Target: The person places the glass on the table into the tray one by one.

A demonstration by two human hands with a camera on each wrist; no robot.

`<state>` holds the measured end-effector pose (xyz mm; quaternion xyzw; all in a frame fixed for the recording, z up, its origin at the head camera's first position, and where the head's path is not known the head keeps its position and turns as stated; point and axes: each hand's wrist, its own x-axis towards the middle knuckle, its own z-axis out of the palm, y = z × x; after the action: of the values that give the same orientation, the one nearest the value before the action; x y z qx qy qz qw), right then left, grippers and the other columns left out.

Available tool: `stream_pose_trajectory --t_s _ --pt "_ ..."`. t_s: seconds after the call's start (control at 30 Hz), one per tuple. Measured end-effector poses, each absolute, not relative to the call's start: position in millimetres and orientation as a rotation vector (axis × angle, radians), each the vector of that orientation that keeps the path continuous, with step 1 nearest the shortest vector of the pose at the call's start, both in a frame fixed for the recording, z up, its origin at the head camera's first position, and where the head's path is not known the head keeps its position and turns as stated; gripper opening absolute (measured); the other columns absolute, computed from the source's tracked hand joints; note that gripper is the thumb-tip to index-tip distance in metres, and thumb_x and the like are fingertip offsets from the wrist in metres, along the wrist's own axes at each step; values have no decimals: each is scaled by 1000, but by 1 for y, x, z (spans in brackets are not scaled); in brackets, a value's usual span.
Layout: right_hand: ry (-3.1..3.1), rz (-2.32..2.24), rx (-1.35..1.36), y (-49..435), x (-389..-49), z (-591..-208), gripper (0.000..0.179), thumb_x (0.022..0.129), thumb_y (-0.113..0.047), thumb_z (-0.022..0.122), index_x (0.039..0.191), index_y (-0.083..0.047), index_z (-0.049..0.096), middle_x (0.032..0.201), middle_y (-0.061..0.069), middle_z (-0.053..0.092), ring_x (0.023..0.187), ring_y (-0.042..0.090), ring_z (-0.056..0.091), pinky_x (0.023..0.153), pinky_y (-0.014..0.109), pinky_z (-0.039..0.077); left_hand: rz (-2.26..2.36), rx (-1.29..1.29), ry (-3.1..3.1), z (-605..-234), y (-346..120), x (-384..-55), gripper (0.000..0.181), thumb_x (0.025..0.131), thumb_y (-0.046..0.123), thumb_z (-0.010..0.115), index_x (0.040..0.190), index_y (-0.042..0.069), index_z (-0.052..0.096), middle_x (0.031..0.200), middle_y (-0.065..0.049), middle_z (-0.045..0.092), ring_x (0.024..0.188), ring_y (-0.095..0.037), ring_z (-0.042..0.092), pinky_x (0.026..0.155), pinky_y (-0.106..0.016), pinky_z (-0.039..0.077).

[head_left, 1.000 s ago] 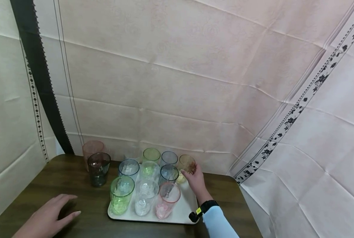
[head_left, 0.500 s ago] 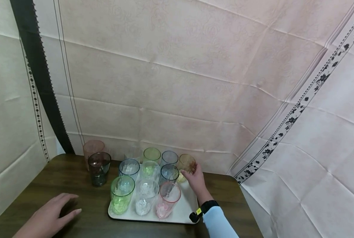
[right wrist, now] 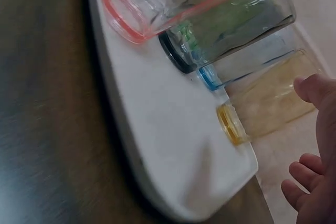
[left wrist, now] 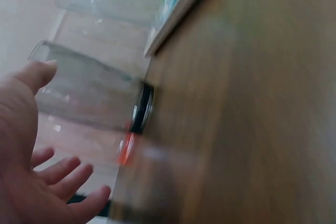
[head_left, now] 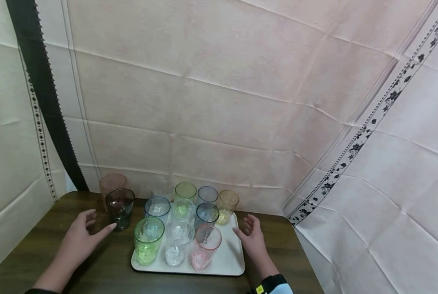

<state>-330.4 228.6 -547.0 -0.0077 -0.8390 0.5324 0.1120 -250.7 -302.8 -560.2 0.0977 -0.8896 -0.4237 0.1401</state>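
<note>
My left hand [head_left: 80,240] reaches toward a dark smoky glass [head_left: 119,210], thumb and fingers apart, the thumb tip right at its near side. In the left wrist view that glass [left wrist: 89,87] stands between my thumb and fingers. A pink glass [head_left: 110,181] stands just behind it, partly hidden. My right hand [head_left: 255,239] is beside the right edge of the white tray [head_left: 231,257], fingers loosely bent and holding nothing. Nearest to it is an amber glass [head_left: 228,202] upright at the tray's back right corner; the right wrist view shows the amber glass [right wrist: 278,98] apart from the fingers.
Several more glasses crowd the tray, among them a green glass [head_left: 148,245], a pink-rimmed glass [head_left: 206,247] and a dark blue-rimmed glass [head_left: 206,214]. Wooden table [head_left: 105,273] surrounds the tray. A patterned cloth [head_left: 204,102] hangs close behind the table's back edge.
My right hand has let go of the amber glass and drawn back toward me and to the right. My left hand has moved forward and right, up to the dark glass.
</note>
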Motion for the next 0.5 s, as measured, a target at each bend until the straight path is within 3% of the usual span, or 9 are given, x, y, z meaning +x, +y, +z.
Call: stream_pose_trajectory --t_s 0.23,0.5 --pt "-2467 1554 51 245 -299 -552 76 91 -24 82 150 0 40 146 28 52 136 42 50 108 58 45 -1438 254 -2404 -566 -287 -282 117 89 61 74 161 -11 16 153 -42 31 135 -56 39 101 -72 40" --pt "-2464 1539 55 253 -282 -555 70 90 -22 83 145 -1 45 144 27 54 133 40 53 109 56 46 -1437 242 -2364 -572 -279 -298 114 87 61 75 158 -11 22 147 -40 39 131 -55 44 99 -69 44"
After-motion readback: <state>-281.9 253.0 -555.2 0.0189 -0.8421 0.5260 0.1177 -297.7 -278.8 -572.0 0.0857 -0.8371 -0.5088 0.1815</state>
